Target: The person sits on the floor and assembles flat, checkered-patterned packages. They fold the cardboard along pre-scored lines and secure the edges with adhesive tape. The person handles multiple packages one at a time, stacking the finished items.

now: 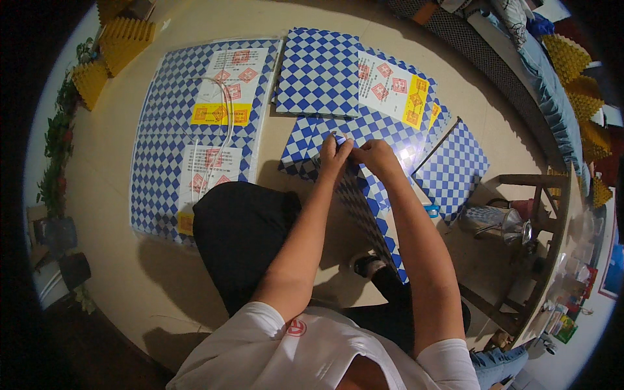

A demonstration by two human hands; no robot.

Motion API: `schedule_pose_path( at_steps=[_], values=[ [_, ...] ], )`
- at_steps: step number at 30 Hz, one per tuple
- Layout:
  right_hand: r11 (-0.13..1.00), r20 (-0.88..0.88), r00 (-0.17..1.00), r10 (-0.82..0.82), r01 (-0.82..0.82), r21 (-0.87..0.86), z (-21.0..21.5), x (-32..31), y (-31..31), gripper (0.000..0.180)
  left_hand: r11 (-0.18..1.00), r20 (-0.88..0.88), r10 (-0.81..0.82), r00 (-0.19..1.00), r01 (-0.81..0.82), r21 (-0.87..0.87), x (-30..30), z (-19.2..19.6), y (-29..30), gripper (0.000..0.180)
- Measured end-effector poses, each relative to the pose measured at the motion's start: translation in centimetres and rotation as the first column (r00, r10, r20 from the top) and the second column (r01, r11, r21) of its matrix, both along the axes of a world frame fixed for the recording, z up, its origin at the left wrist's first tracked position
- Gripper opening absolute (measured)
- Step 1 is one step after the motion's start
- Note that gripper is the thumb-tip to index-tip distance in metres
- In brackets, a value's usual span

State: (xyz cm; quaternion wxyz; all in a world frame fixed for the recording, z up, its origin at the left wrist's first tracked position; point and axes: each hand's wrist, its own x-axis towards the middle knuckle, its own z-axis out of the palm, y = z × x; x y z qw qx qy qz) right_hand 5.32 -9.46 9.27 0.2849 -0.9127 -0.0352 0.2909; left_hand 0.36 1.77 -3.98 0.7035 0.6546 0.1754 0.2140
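My left hand (334, 156) pinches the upper edge of a blue-and-white checked folded sheet (372, 218), which hangs down between my forearms. Against the same edge, close beside it, my right hand (378, 159) is closed with fingers pressed together; its fingertips are partly hidden. A small blue-and-white corner shows above the left fingertips. Just beyond my hands lies a checked panel (317, 75), overlapping another checked piece with a white printed label (385, 81) and a yellow strip. More checked pieces (455, 166) fan out to the right.
On the left lies a large checked bundle in clear plastic (156, 149), with white cord (229, 104) across it. A wooden stool (549, 195) stands at right, beside a shiny rolled item (497, 221). A small blue round object (432, 210) lies near my right forearm.
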Motion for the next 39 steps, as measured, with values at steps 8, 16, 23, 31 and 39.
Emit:
schedule_pose_path(
  at_steps=[8,16,23,31,39],
  values=[
    [0.997,-0.069,0.995,0.074,-0.075,-0.018,0.1,0.6,-0.5,0.042,0.999,0.033,-0.035,0.999,0.035,0.002,0.0,0.7,-0.1,0.035],
    [0.994,-0.135,0.989,-0.065,0.076,0.075,-0.6,-1.7,-3.6,0.044,0.997,-0.015,0.018,1.0,-0.017,0.073,-1.0,3.5,-0.6,0.028],
    [0.946,0.409,0.905,-0.12,-0.02,0.322,0.6,-6.1,-2.4,0.03,0.985,-0.238,-0.169,0.956,0.153,-0.084,-1.5,5.2,0.3,0.042],
    [0.947,0.523,0.825,-0.214,0.046,0.317,0.6,-7.3,1.0,0.015,0.997,-0.058,-0.069,0.996,0.066,-0.042,-0.6,2.8,0.2,0.027],
    [0.99,0.533,0.842,-0.082,0.006,0.143,-0.8,-7.5,1.0,0.015,0.997,-0.169,-0.072,0.983,0.078,0.028,-0.7,1.3,0.6,0.036]
  ],
)
